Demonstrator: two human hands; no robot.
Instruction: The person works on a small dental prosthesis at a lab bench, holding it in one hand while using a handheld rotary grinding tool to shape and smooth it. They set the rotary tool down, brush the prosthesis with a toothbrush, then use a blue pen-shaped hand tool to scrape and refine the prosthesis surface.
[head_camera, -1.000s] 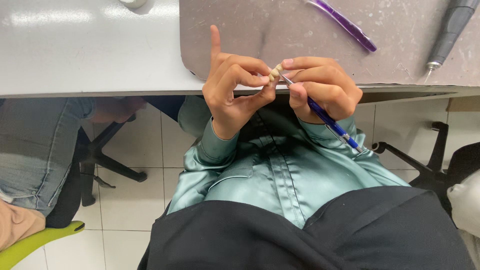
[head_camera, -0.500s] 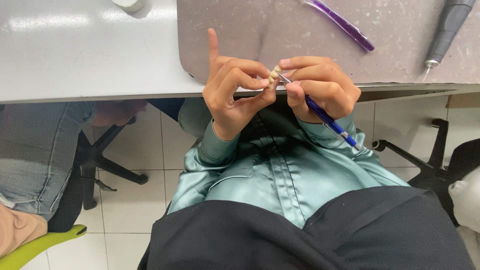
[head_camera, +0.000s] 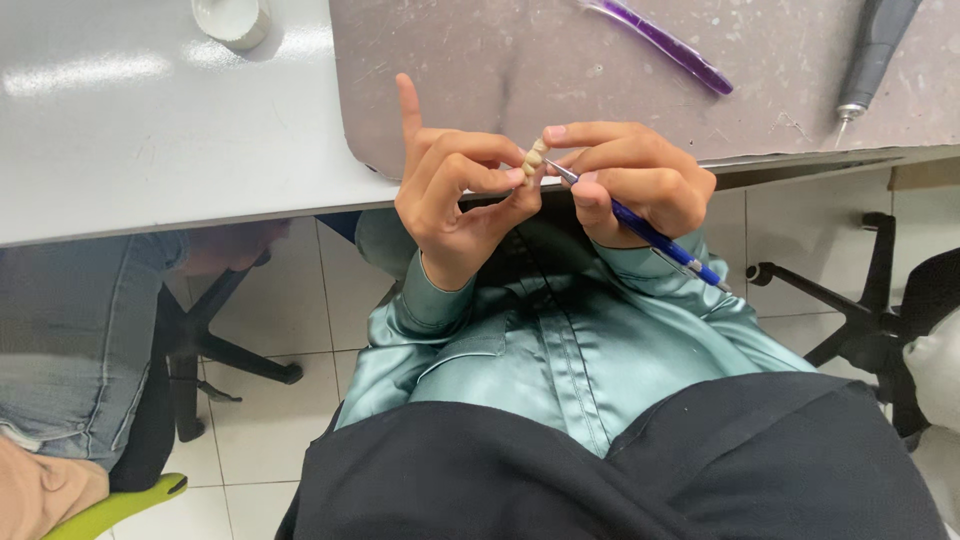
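A small white round container (head_camera: 232, 20) is seen on the grey surface (head_camera: 150, 130), up and to the left of the hands. The left hand (head_camera: 455, 195) is held just below the surface edge, its fingers closed in a narrow pinch on a small cream-coloured row of model teeth (head_camera: 535, 160), with the little finger raised upright. The piece sits between the two hands, touching the fingertips of both. The right hand (head_camera: 630, 180) is closed around a blue-handled fine tool (head_camera: 650, 235), whose metal tip is laid against the piece. A purple-handled instrument (head_camera: 655, 42) lies on the mat above the right hand, and a grey handpiece (head_camera: 875, 55) lies further right, well apart. Compared with the earlier frames, both grips are unchanged and the piece is held in the same place; only a slight shift of view is noted.
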